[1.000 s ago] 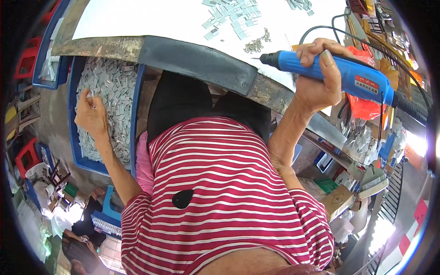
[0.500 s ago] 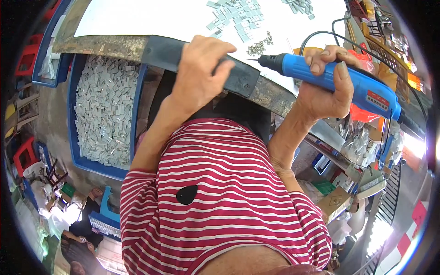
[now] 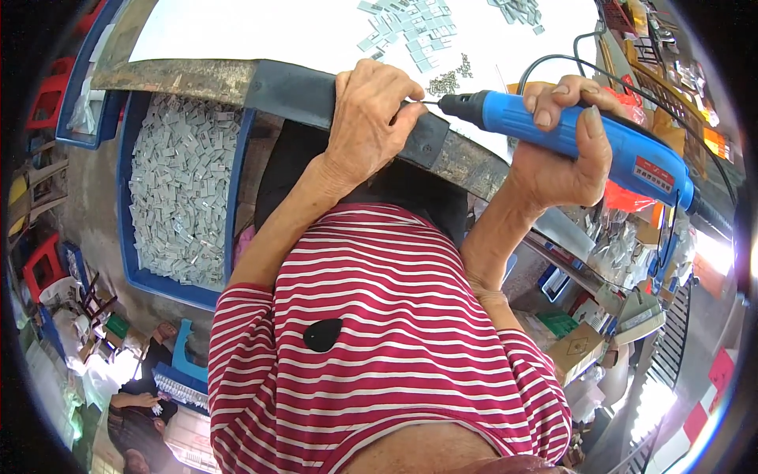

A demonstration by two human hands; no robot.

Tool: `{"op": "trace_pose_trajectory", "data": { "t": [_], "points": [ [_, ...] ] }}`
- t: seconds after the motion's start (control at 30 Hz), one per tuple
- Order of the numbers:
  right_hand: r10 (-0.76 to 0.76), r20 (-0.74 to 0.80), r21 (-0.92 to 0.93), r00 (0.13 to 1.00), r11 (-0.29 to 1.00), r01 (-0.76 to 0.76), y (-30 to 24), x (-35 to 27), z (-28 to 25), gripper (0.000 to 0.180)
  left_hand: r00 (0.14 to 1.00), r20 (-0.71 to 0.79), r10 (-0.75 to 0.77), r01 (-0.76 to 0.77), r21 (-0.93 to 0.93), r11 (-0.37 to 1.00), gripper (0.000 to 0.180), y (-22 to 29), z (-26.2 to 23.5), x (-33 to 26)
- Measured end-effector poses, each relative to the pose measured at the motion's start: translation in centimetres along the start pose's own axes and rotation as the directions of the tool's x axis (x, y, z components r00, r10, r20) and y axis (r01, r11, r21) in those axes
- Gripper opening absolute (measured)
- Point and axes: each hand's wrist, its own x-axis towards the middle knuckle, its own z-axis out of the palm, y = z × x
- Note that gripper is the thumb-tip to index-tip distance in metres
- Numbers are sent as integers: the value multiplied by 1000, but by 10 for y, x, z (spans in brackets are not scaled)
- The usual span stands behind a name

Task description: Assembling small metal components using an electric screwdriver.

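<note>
Head view: your right hand is wrapped round the blue electric screwdriver, fingers over the top of the body, thumb pressed along the near side. The tool lies roughly level over the right part of the table edge, its bit pointing left at your other hand. Your left hand is over the dark edge strip, fingers curled, thumb and forefinger nearly together right at the bit's tip; can't tell if they pinch a small part or touch the bit. White tabletop beyond: grey rectangular pieces spread flat, a second grey cluster farther right, small metal fasteners heaped just beyond the screwdriver's nose. Black cord loops above the tool. Left of your legs, a blue tub is full of loose grey parts. Red stool on the floor at far left; another person shows lower left.
</note>
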Motion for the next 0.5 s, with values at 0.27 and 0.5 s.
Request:
{"op": "trace_pose_trajectory", "data": {
  "t": [0.27,0.5],
  "points": [
    [0,-10,49,1000,999,1,0,1,-2,22,1000,13,-24,24,-46,999,13,-2,-3,0],
    [-13,-5,49,1000,999,13,-1,2,-3,22,1000,7,-10,11,-82,997,12,-5,-4,-1]
  ]
}}
